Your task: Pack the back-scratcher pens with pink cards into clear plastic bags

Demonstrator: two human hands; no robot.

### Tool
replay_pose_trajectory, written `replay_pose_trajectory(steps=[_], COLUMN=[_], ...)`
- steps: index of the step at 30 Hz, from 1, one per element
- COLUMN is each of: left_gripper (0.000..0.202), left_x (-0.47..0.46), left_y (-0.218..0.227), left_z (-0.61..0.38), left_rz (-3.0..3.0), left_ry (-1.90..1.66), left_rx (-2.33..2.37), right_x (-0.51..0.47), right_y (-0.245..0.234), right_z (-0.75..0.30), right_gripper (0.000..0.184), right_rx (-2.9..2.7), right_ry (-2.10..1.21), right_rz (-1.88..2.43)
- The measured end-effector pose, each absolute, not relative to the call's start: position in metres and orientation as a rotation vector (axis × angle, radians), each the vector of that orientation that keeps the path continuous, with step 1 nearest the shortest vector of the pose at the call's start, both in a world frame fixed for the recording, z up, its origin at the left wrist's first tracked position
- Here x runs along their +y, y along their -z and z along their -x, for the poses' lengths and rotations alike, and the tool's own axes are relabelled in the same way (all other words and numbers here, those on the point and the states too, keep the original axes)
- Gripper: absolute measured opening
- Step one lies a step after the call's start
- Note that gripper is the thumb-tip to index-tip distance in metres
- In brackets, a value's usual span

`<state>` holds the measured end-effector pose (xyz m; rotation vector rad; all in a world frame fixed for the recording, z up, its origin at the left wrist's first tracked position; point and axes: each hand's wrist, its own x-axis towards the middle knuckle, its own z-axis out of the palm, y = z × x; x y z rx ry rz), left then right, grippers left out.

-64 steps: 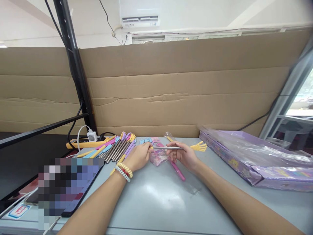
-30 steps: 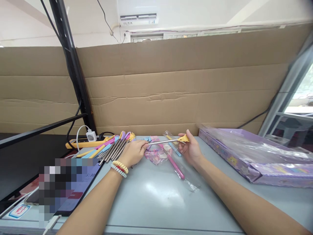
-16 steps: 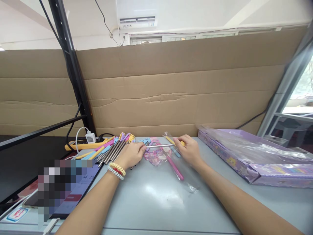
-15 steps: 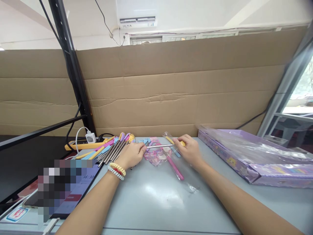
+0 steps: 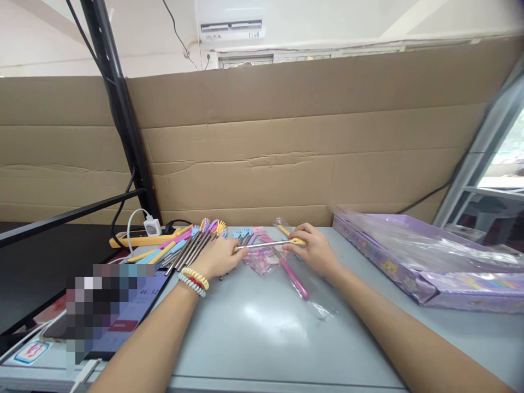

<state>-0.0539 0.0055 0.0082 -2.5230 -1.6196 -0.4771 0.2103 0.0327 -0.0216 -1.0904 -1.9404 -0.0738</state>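
Note:
A telescopic back scratcher (image 5: pixel 266 244) with a metal rod lies level between my two hands, just above the table. My left hand (image 5: pixel 216 256) is closed on its left end, where a bit of yellow shows at the fingertips. My right hand (image 5: pixel 311 251) pinches the yellow piece at the right end. Below the rod, a pink-handled back scratcher (image 5: pixel 293 277) lies slanted on the table, in or on a clear plastic sleeve (image 5: pixel 321 310). Pink printed packaging (image 5: pixel 262 265) lies behind it. To the left, several back scratchers (image 5: pixel 194 246) with metal rods and coloured hand-shaped heads are heaped together.
A purple open box (image 5: pixel 409 284) with clear plastic over it stands at the right. A tablet (image 5: pixel 135 311) lies at the left front, below a yellow power strip (image 5: pixel 159 240) with a white plug. Cardboard (image 5: pixel 262 142) walls off the back; a black post (image 5: pixel 123 109) rises at left.
My right hand's fingers have shifted, so more of the yellow end shows. A yellow bit now shows at my left fingertips. The rod stays between both hands.

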Motion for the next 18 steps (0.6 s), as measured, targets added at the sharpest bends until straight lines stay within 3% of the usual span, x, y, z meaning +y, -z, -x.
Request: replay_pose_trajectory(steps=[9, 18], left_gripper=[0.041, 0.036], left_x=[0.0049, 0.0086], left_y=[-0.0095, -0.0057], left_z=[0.0532, 0.0552], left_rz=[2.519, 2.436], left_ry=[0.401, 0.267], left_rx=[-1.627, -1.657], right_x=[0.0342, 0.0312], right_y=[0.0215, 0.0221], right_z=[-0.2109, -0.2079], right_gripper=[0.030, 0.029], right_rx=[-2.040, -2.097], right_ry=[0.128, -0.022], right_rz=[1.149, 1.206])
